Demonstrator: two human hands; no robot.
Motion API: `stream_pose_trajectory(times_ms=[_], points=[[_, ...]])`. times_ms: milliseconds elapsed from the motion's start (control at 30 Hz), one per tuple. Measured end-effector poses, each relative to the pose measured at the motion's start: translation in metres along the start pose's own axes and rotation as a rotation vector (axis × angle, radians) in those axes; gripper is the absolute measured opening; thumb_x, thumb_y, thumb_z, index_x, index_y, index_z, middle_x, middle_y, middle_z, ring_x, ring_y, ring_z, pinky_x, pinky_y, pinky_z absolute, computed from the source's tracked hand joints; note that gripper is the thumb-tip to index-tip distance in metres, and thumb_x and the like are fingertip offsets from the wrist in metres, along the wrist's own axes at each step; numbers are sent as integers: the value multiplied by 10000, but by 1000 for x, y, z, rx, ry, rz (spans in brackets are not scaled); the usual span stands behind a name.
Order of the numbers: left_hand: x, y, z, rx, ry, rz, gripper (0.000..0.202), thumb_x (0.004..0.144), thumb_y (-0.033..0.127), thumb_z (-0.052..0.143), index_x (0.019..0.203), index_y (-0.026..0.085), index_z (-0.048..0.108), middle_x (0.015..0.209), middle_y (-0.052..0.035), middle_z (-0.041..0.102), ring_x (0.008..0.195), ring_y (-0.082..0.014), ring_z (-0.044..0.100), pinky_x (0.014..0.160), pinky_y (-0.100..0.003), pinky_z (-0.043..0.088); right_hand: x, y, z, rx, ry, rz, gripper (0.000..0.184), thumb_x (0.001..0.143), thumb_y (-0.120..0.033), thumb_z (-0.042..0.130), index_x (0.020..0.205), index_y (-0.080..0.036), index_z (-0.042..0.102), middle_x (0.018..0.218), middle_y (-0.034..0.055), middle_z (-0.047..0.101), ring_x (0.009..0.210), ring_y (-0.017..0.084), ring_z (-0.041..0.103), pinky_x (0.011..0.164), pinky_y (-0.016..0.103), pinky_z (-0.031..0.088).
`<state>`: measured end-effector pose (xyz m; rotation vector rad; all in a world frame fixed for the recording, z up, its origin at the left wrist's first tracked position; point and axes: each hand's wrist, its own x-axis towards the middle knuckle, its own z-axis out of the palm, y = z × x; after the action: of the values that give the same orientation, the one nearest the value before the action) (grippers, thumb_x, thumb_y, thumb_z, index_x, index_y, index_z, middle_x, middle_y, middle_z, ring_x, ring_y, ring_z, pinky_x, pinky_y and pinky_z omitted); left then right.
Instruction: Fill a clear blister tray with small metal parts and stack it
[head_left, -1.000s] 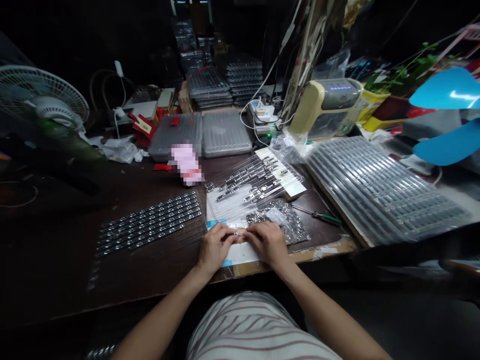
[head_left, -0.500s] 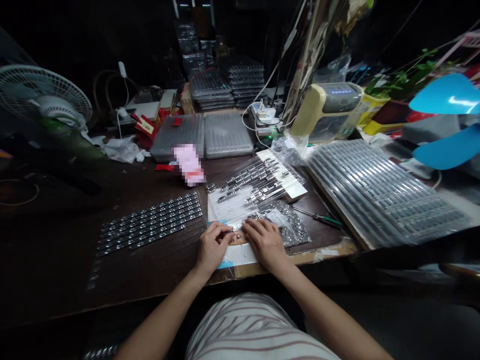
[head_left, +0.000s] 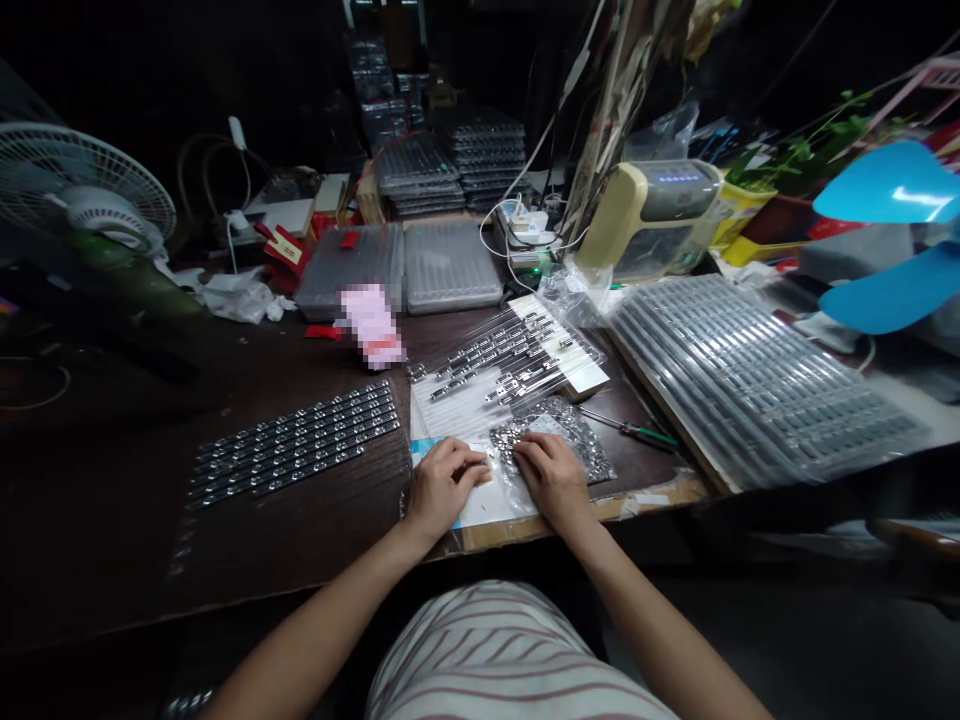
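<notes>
My left hand (head_left: 441,488) is closed in a pinch at a small dark part, mostly covered by its fingers. Just beside the fingertips a small orange-brown block (head_left: 486,477) shows on a white sheet (head_left: 487,508). My right hand (head_left: 556,482) has its fingers bent together at the left edge of a clear plastic bag of small shiny metal pieces (head_left: 592,455); whatever is between the fingertips is too small to make out. Behind the hands, dark segments with metal fittings (head_left: 491,350) sit on thin clear rods. Rows of similar joined segments (head_left: 296,445) lie to the left.
A green-handled screwdriver (head_left: 649,434) lies right of the bag. Clear ribbed trays (head_left: 757,380) cover the right side; more trays (head_left: 454,268) stand at the back. A fan (head_left: 82,190), a yellowish machine (head_left: 649,220) and blue fan blades (head_left: 892,185) surround the table.
My right hand has moved from the block to the right, onto the edge of the bag of metal pieces. My left hand stays by the block. The view has shifted slightly.
</notes>
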<state>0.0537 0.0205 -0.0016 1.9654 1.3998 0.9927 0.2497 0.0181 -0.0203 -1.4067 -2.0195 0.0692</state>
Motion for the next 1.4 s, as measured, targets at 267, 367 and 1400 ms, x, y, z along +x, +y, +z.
stream_pose_trajectory(times_ms=[267, 367, 1400], points=[[-4, -3, 7, 99, -32, 88, 101, 817, 241, 648, 895, 228, 711, 825, -25, 641, 804, -153, 586, 753, -275, 458, 0, 0, -1, 17, 2, 7, 147, 913, -209, 495, 950, -198, 637, 960, 59, 656, 892, 188, 554, 807, 328, 437], [-4, -6, 8, 106, -36, 84, 96, 811, 239, 658, 891, 231, 710, 819, -21, 643, 796, -151, 588, 749, -273, 455, -1, 1, 1, 26, -13, 12, 161, 923, -210, 477, 957, -200, 634, 946, 56, 659, 877, 189, 553, 796, 329, 433], [-5, -61, -98, 669, 316, -106, 119, 827, 302, 592, 853, 261, 700, 972, -36, 647, 963, -244, 540, 878, -400, 332, 12, -35, 13, -31, -121, -95, 212, 916, -291, 523, 1070, -270, 669, 1056, 43, 658, 923, 191, 503, 761, 332, 335]])
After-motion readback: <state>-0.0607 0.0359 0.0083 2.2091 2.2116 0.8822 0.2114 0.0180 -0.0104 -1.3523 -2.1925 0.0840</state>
